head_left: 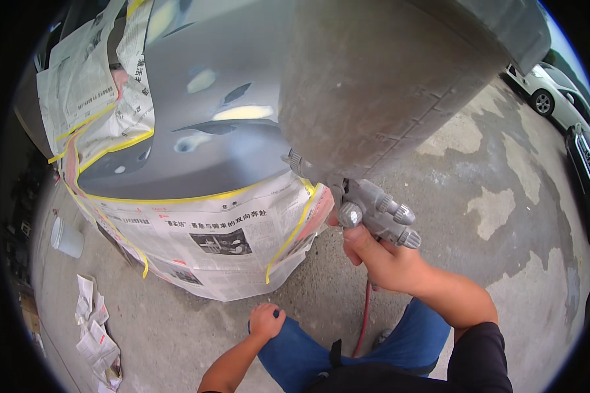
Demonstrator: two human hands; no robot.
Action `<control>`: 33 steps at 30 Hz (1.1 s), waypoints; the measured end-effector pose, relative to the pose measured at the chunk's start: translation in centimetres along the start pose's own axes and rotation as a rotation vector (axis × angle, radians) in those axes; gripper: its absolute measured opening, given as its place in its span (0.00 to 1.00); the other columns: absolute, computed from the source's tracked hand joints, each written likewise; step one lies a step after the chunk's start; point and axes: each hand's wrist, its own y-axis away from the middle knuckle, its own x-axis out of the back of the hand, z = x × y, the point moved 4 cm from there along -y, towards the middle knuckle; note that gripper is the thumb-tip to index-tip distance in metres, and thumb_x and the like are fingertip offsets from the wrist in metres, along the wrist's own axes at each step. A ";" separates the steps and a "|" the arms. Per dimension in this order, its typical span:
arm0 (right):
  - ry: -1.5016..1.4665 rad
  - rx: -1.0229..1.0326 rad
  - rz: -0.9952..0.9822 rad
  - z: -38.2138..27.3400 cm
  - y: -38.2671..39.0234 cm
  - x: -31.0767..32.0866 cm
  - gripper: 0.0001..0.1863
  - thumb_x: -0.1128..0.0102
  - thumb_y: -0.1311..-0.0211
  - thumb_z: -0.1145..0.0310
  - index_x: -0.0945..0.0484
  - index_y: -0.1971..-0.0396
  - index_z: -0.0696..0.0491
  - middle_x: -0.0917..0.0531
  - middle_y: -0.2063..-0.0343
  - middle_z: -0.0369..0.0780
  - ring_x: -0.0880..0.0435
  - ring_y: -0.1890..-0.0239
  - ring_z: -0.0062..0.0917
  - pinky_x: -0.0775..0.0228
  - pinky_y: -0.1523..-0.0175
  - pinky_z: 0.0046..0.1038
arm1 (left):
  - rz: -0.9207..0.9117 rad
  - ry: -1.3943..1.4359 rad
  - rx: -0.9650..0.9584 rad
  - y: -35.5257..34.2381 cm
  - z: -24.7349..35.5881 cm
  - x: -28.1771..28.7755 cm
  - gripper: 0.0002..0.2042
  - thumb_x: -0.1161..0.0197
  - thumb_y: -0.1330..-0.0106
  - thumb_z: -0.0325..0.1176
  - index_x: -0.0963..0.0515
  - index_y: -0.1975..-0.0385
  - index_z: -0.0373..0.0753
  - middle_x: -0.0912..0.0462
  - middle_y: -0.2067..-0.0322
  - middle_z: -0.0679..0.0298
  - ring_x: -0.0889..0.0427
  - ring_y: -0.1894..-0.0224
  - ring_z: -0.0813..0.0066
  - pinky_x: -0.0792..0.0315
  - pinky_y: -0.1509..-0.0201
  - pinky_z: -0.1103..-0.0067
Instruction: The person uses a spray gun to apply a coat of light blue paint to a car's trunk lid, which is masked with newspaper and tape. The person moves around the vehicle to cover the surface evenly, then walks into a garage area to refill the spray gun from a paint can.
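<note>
My right hand [387, 259] is wrapped round the handle of a metal paint spray gun [377, 206]. Its big grey cup [380, 85] looms above, hiding part of the scene behind. From below the grip a red hose [364, 318] runs down past my legs. To the gun's left is a grey car body panel [223, 157] with several pale, smoothed patches. Newspaper [223, 239] covers the area below the panel, edged with yellow tape [177, 200]. My left hand [267, 321] rests closed at my knee, with a small dark thing showing at its fingers.
More newspaper [82, 85] masks the panel's left side. A white bucket [67, 237] stands on the concrete floor at left, with crumpled newspaper [99, 344] nearer me. At far right are a white car [550, 98] and a dark vehicle [583, 170].
</note>
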 end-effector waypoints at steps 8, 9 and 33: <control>0.026 -0.121 0.140 0.5 0.9 3.7 0.15 0.52 0.27 0.63 0.30 0.51 0.59 0.25 0.72 0.35 0.30 0.79 0.14 0.40 0.75 0.18 | -0.012 -0.010 -0.029 -0.8 1.2 0.3 0.12 0.38 0.43 0.43 0.18 0.74 0.41 0.16 0.65 0.59 0.20 0.56 0.58 0.31 0.47 0.64; 0.035 -0.141 0.138 0.6 0.8 4.0 0.16 0.52 0.27 0.63 0.30 0.50 0.60 0.24 0.71 0.35 0.30 0.79 0.14 0.40 0.75 0.18 | -0.013 -0.004 -0.025 -0.1 1.4 0.9 0.12 0.38 0.43 0.43 0.18 0.74 0.41 0.16 0.64 0.59 0.20 0.56 0.57 0.31 0.47 0.64; 0.026 -0.651 0.271 -10.7 -3.7 -3.8 0.19 0.55 0.26 0.61 0.27 0.45 0.59 0.23 0.76 0.33 0.31 0.82 0.12 0.41 0.76 0.18 | -0.733 -0.269 0.982 26.7 5.7 21.6 0.39 0.30 0.49 0.53 0.34 0.37 0.44 0.39 0.38 0.51 0.37 0.36 0.47 0.30 0.41 0.54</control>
